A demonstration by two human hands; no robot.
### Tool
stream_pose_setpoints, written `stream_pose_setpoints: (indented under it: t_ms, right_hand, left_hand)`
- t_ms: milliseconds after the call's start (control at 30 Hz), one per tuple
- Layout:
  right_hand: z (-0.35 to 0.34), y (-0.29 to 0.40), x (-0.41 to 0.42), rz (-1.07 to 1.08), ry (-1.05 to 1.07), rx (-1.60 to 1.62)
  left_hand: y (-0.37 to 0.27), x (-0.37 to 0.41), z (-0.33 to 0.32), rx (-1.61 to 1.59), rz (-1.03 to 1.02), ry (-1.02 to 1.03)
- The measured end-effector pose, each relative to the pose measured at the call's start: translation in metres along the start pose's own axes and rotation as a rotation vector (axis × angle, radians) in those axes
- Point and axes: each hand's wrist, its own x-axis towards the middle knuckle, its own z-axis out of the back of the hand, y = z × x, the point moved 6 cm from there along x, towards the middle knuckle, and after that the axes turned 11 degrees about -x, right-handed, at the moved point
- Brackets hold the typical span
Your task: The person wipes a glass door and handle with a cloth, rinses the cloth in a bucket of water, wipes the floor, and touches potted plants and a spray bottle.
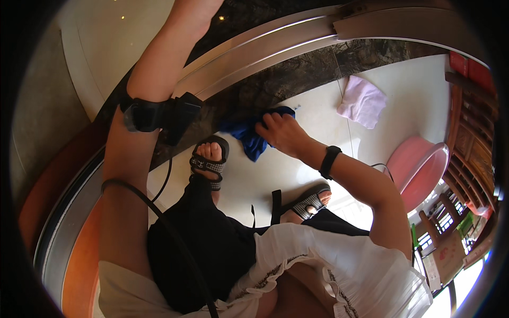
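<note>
My right hand [280, 133] grips a crumpled dark blue cloth [254, 141] low over the dark stone threshold and the pale tiles beside it. Part of the cloth hangs down below my fingers and its left end is blurred. My left arm reaches up past the metal door track [254, 51]; only the wrist and the edge of my left hand [206, 10] show at the top rim, and its fingers are out of view. A folded pale pink cloth [362, 102] lies on the tiles to the right of my right hand.
A pink plastic basin [421, 171] stands on the floor at the right, close to dark wooden furniture [473, 147]. My sandalled feet are below the blue cloth. An orange-brown door panel with a metal edge [75, 222] curves along the left. A black cable [167, 222] crosses my left arm.
</note>
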Motion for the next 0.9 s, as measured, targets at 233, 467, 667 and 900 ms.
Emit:
stream_pose_setpoints:
  t_ms: [233,467,667,900]
  right_hand:
    - [0.032,-0.040,0.031,-0.020,-0.208,-0.048]
    - [0.182,-0.151,0.115,-0.472,-0.638,-0.146]
    - [0.222,-0.185,0.142,-0.402,-0.836,-0.003]
    - [0.105,-0.056,0.019,-0.131,-0.239,0.083]
  left_hand:
    - [0.024,-0.010,0.000,-0.030,0.057,0.046]
    - [-0.017,-0.012,-0.003,0.021,-0.039,-0.033]
    - [-0.052,-0.019,0.009,0.049,-0.233,-0.082]
    - [-0.034,-0.015,0.023,0.038,-0.186,-0.109]
